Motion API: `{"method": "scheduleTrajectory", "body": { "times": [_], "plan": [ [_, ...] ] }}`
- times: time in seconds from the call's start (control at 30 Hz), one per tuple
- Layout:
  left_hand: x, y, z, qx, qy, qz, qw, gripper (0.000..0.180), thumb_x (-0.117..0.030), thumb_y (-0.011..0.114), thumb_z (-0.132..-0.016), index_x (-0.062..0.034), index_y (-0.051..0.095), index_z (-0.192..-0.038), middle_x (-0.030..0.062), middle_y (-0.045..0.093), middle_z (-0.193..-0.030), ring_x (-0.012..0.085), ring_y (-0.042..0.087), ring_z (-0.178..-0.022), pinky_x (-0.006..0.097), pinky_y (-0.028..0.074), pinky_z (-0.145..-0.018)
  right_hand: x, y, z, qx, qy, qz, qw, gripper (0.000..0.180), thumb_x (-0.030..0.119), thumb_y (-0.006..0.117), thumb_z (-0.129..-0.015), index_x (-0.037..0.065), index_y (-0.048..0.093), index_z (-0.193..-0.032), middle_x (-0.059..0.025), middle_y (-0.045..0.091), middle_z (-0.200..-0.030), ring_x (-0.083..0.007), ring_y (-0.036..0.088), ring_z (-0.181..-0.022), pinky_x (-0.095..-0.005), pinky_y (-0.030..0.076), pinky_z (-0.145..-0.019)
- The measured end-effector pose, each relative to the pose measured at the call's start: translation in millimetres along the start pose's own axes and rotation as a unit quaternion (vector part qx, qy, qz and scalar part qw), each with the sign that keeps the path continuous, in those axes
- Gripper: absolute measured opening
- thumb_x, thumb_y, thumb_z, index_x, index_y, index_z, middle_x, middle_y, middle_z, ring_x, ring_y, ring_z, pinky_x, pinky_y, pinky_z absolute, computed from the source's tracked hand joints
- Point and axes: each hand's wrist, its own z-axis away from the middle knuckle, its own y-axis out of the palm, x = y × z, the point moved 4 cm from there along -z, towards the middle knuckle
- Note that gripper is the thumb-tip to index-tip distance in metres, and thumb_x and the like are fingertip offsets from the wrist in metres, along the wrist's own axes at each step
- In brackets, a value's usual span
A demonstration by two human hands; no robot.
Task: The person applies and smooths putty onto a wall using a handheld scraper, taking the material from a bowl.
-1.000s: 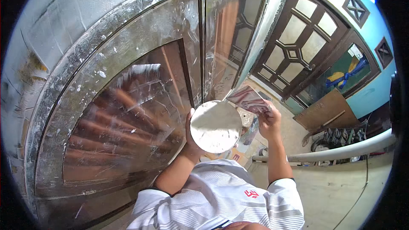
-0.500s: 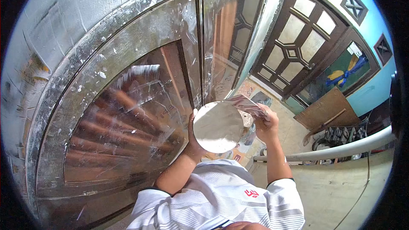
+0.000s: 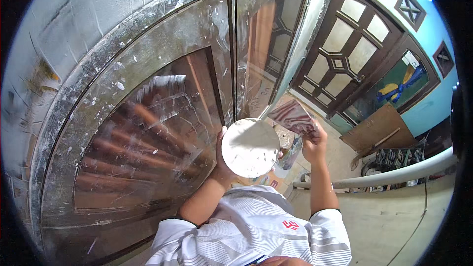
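Observation:
My left hand [image 3: 224,160] is wrapped round the side of a round tub of white paste [image 3: 250,147], held in front of my chest. Shadow crosses the upper part of the paste. To the right of the tub, my right hand [image 3: 314,143] grips a flat rectangular spreader [image 3: 294,117] by its lower right corner. Its broad face shows red-brown and white streaks and is tilted, apart from the tub. Part of my left fingers is hidden behind the tub.
Brown wooden double doors [image 3: 167,64] with glass panes and white smears stand close at my left. A brown door [image 3: 340,49] is farther off at right, with a board [image 3: 382,125] leaning nearby. A pale rail [image 3: 389,175] runs along my right side.
My right hand has moved slightly right, and the spreader has turned from nearly edge-on to show its broad face. The tub has shifted slightly left and tilted a little.

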Motion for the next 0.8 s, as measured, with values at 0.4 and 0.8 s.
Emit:
{"method": "scheduleTrajectory", "body": {
  "times": [0.4, 0.8],
  "plan": [
    [-1, -27, -1, -0.108, 0.078, -0.017, 0.991, 0.081, -0.067, 0.044, -0.095, -0.0052, 0.047, -0.148, 0.0204, 0.053, -0.146, 0.0407, 0.053, -0.131, 0.059, 0.042, -0.111, 8, 7, 9, 0.027, -0.084, 0.066, 0.994, 0.047, -0.020, 0.055, -0.079, -0.004, 0.062, -0.122, -0.0151, 0.073, -0.110, -0.0231, 0.072, -0.102, -0.0318, 0.053, -0.093],
    [1, -18, -7, -0.096, 0.069, -0.028, 0.993, 0.082, -0.069, 0.043, -0.095, -0.0090, 0.046, -0.150, 0.0202, 0.051, -0.148, 0.0418, 0.052, -0.132, 0.057, 0.040, -0.112, 32, 18, 3, 0.079, -0.147, 0.198, 0.966, 0.043, -0.018, 0.055, -0.082, 0.001, 0.068, -0.119, -0.0173, 0.074, -0.117, -0.0290, 0.073, -0.110, -0.0347, 0.057, -0.093]
  ]
}}
